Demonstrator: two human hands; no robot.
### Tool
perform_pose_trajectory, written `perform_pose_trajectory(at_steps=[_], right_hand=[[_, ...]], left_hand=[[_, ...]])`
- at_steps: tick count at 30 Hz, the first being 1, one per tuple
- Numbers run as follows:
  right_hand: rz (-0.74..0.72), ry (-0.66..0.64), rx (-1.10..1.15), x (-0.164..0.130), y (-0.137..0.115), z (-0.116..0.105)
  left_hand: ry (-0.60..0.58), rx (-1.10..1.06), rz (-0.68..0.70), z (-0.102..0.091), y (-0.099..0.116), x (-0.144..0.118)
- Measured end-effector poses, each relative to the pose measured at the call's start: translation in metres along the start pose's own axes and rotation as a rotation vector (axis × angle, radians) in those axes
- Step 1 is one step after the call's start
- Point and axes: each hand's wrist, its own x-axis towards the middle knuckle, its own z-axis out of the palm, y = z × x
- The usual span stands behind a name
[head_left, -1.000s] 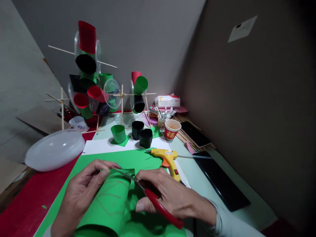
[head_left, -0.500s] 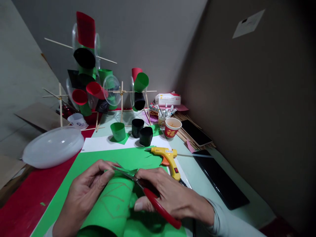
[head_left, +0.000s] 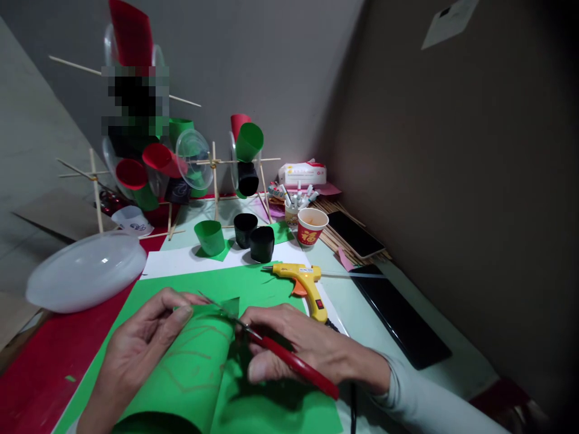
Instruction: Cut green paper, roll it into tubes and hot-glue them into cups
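Note:
My left hand [head_left: 142,340] pinches the upper edge of a curled green paper sheet [head_left: 190,367] with pencil lines on it. My right hand [head_left: 301,352] grips red-handled scissors [head_left: 280,355], whose blades reach left into the top edge of that sheet, close to my left fingertips. Both hands work over a larger flat green sheet [head_left: 253,286] lying on the table.
A yellow glue gun [head_left: 302,280] lies just beyond my right hand. Behind it stand one green and two black paper cups [head_left: 246,232], a red printed cup [head_left: 311,225] and a stick-and-cup structure [head_left: 181,163]. A clear plastic lid [head_left: 81,271] sits left; a phone [head_left: 355,234] and a dark tablet [head_left: 398,319] lie right.
The scissor blades have advanced a little along the green sheet's top edge, and the cut flap now stands up. The camera view has shifted slightly right and down.

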Motion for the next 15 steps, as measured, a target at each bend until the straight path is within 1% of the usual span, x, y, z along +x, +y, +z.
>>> perform_pose_trajectory(at_steps=[3, 6, 10, 15], right_hand=[[0.011, 0.029, -0.119, -0.002, 0.003, 0.003], [0.024, 0.060, -0.209, -0.002, 0.005, 0.005], [0.008, 0.108, -0.191, -0.001, 0.010, 0.005], [-0.005, 0.130, -0.156, 0.000, 0.016, 0.007]], left_hand=[[0.032, 0.015, -0.004, 0.004, 0.001, -0.002], [0.031, 0.033, 0.010, 0.004, 0.001, -0.001], [0.016, 0.043, 0.026, 0.002, 0.002, 0.000], [0.005, 0.025, 0.013, 0.003, 0.004, -0.001]])
